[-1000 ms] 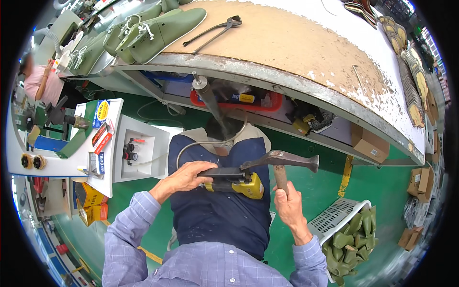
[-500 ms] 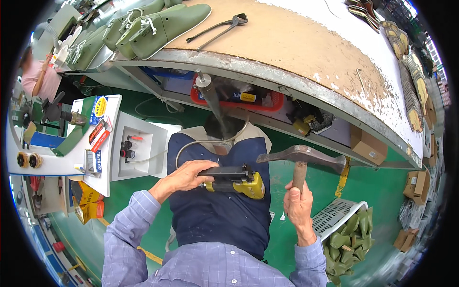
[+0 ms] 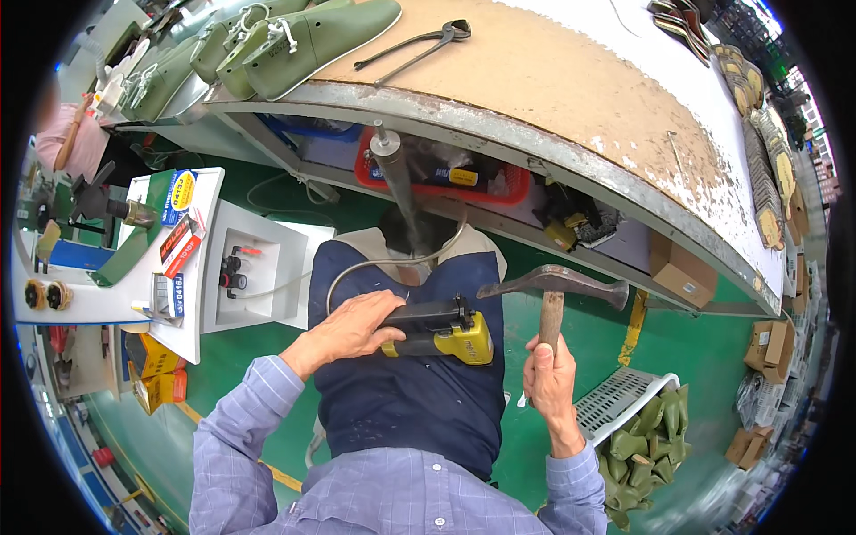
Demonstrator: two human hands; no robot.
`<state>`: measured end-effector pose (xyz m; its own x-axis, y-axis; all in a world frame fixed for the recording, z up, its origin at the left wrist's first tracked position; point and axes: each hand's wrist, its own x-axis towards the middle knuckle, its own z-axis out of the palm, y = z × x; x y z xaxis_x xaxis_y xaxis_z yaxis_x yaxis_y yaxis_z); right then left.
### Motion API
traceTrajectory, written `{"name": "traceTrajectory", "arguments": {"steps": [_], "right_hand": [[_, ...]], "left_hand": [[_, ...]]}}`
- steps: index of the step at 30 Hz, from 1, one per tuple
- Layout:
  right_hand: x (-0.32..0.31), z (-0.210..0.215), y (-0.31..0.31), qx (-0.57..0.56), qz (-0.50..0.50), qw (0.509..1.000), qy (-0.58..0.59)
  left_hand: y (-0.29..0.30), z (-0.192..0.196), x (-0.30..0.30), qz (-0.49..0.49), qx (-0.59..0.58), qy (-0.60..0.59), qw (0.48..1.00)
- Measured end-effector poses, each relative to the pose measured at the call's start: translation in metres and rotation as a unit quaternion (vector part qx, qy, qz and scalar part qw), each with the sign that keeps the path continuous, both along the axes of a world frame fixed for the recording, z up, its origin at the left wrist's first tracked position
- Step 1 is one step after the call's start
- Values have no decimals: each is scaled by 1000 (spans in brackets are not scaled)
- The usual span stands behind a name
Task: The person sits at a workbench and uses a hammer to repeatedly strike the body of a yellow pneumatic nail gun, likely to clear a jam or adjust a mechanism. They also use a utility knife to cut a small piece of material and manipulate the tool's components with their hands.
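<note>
Across my apron-covered lap lies a yellow and black pneumatic staple gun [image 3: 459, 337], its air hose looping up over my knees. My left hand [image 3: 348, 332] grips its black end, thumb along the near side and fingers over the top. In my right hand [image 3: 549, 383] a hammer [image 3: 550, 316] stands upright, fingers wrapped round the wooden handle. Its long, dark, curved metal head is at the top, to the right of the staple gun and apart from it.
Ahead is a worn workbench [image 3: 535, 71] carrying pincers [image 3: 419, 52] and green shoe lasts [image 3: 321, 45]. A metal post [image 3: 397, 169] rises between my knees. At left stands a white side table [image 3: 203, 267] with small boxes; at right, a basket [image 3: 620, 401] beside piled green lasts [image 3: 646, 446].
My left hand has shifted slightly forward along the staple gun. The hammer has moved a little left and up with my right hand. The view has tilted slightly.
</note>
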<state>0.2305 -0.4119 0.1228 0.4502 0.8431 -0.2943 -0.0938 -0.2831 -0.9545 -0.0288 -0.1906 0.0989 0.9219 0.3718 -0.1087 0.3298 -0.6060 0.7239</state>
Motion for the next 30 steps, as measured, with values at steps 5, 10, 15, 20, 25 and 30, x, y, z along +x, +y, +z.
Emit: {"name": "traceTrajectory", "arguments": {"steps": [5, 10, 15, 20, 25, 30], "right_hand": [[-6, -1, 2, -8, 18, 1000, 7], [-6, 1, 3, -2, 46, 998, -39], [5, 4, 2, -7, 104, 979, -176], [13, 24, 7, -13, 106, 978, -176], [16, 27, 11, -46, 159, 961, -221], [21, 37, 12, -22, 133, 964, -229]], "left_hand": [[-14, -7, -11, -1, 83, -54, 995], [-11, -7, -11, -7, 102, -74, 992], [-12, -10, -13, -1, 96, -75, 993], [-12, -9, -15, 4, 84, -61, 995], [-12, -12, -15, 4, 78, -64, 995], [-12, -11, -15, 5, 75, -51, 996]]}}
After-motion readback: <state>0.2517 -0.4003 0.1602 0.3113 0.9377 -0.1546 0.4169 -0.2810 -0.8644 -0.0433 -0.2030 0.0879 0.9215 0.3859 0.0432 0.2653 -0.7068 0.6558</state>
